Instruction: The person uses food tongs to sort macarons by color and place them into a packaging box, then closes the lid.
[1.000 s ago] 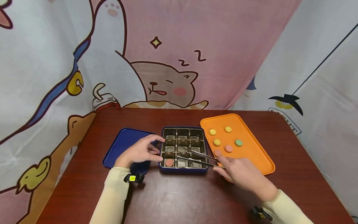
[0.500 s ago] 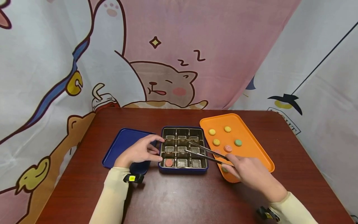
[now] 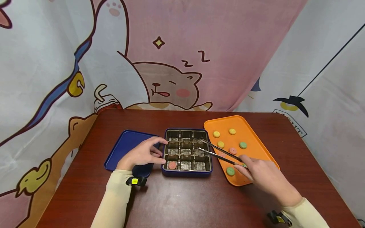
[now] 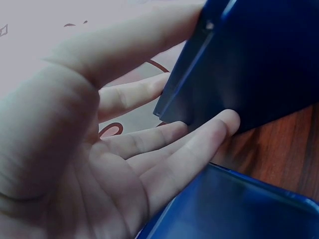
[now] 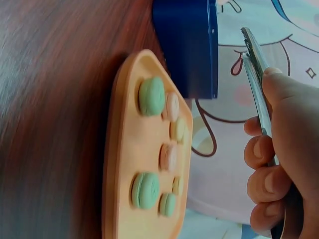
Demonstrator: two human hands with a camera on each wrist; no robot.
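Observation:
A blue-walled box point(image 3: 187, 174) with a nine-cell clear insert stands mid-table, a pink macaron point(image 3: 172, 165) in its front left cell. My left hand point(image 3: 141, 153) rests at the box's left side, thumb and fingers spread and barely bent. Metal tongs point(image 3: 225, 152) are gripped in my right hand point(image 3: 263, 174); their toothed tips are parted with nothing between them, over the box's right cells. In the right wrist view the tongs point(image 5: 259, 94) rise above box and tray. Below my right hand lies the orange tray point(image 3: 238, 123) with yellow, pink and green macarons point(image 3: 230, 171).
A blue lid point(image 3: 128, 142) lies left of the box, partly under my left hand. The tray's left edge sits close to the box's right wall. A printed curtain point(image 3: 228, 47) hangs behind the brown table point(image 3: 182, 202).
My right hand has drawn the tongs back to the right, from the front middle cells to the right-hand cells, uncovering a green macaron on the tray. My left hand stays put.

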